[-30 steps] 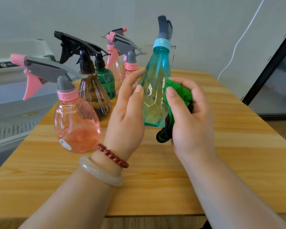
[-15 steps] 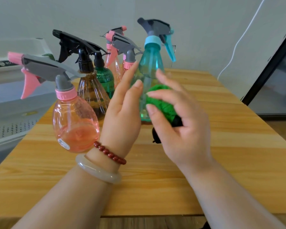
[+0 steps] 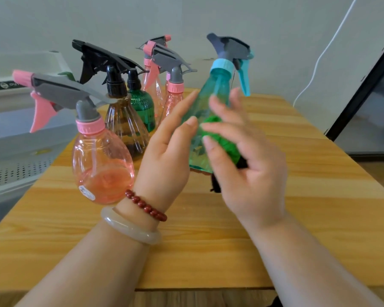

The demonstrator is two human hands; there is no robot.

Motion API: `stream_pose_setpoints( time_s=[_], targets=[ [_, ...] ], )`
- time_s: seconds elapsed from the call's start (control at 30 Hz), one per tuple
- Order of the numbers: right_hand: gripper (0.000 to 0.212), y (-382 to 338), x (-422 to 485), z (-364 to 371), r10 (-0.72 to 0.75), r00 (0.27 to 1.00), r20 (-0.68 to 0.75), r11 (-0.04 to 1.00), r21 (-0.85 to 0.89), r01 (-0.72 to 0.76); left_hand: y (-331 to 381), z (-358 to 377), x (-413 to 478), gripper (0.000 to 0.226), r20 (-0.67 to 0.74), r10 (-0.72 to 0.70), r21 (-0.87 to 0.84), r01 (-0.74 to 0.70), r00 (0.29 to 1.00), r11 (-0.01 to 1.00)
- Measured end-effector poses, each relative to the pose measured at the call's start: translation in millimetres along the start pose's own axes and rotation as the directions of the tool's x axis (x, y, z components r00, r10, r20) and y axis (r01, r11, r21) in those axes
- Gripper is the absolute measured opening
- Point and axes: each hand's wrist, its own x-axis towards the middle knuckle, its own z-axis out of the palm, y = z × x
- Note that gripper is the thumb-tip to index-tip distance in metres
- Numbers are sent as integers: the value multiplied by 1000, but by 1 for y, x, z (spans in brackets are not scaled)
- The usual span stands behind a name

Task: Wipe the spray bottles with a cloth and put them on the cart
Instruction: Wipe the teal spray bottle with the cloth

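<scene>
A teal spray bottle [image 3: 215, 94] with a grey head stands tilted on the wooden table [image 3: 297, 218], its top leaning right. My left hand [image 3: 166, 156] rests straight fingers against the bottle's left side. My right hand [image 3: 253, 173] holds a green cloth [image 3: 222, 140] against the bottle's front, thumb across the cloth and fingers spread; a dark part of the cloth hangs below the palm. The grey cart [image 3: 20, 147] stands off the table's left edge.
Left of my hands stand a pink bottle [image 3: 102, 165], a brown bottle [image 3: 124, 125], a dark green bottle [image 3: 142, 105] and two pink bottles [image 3: 173, 96] behind. A white cable [image 3: 319, 56] hangs on the wall; a dark glass door [image 3: 375, 107] is at right.
The teal bottle has turned, so its nozzle now points left and its trigger right, and it leans more. My right hand has slid the cloth round to the bottle's front.
</scene>
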Motion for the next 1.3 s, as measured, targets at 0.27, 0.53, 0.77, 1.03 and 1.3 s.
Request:
stream_pose_setpoints(
  time_s=[0.27,0.53,0.77,1.03,1.3],
  targets=[
    [19,5,8,-7,364,912,-190,926,176,-333,3,7,-4,42,50,28,45,-31,998,999],
    [20,-2,-3,4,-113,993,25,988,-100,115,-3,-3,2,42,7,34,113,-34,999,993],
    [19,0,9,-6,460,864,-207,878,252,-407,-4,-1,-2,53,98,-23,3,23,995,1000],
    [24,-17,6,7,626,779,44,583,637,-504,-10,-1,2,47,-47,33,93,-29,998,995],
    [25,-9,12,-1,655,755,-42,716,355,-601,-5,8,-2,33,-25,142,285,-129,990,950]
  ],
)
